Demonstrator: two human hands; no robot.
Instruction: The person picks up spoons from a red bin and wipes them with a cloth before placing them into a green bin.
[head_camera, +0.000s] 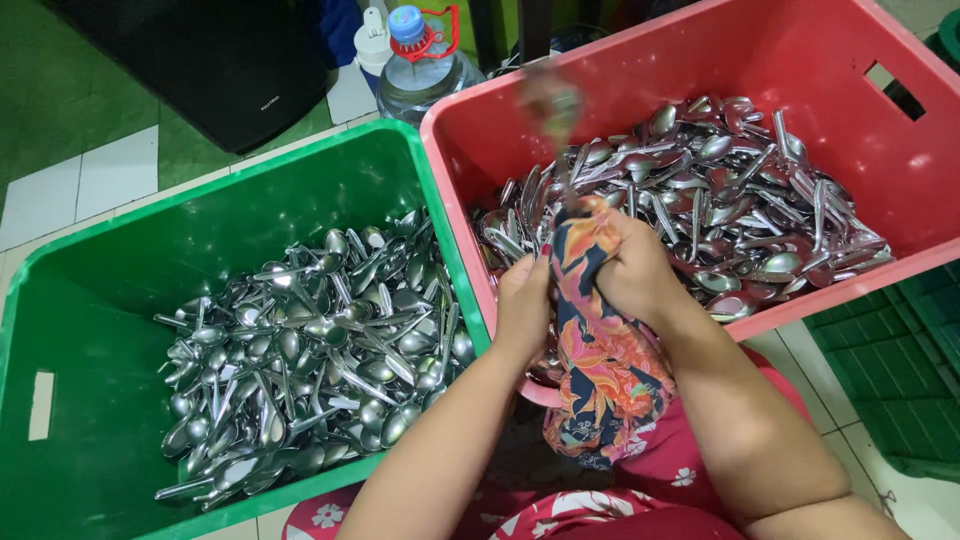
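Green crate (200, 210) back half bare; red crate (800, 60) spoon-crowded.

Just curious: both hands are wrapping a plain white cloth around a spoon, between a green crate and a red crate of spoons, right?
Nearly. The head view shows the cloth is dark with a colourful floral print, not plain white. Both the left hand and right hand do grip it around a spoon.

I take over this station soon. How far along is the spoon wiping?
Done: a heap of spoons lies in the green crate. In hand: both hands, left hand and right hand, wrap a floral cloth around one blurred spoon. Left: a similar heap fills the red crate.
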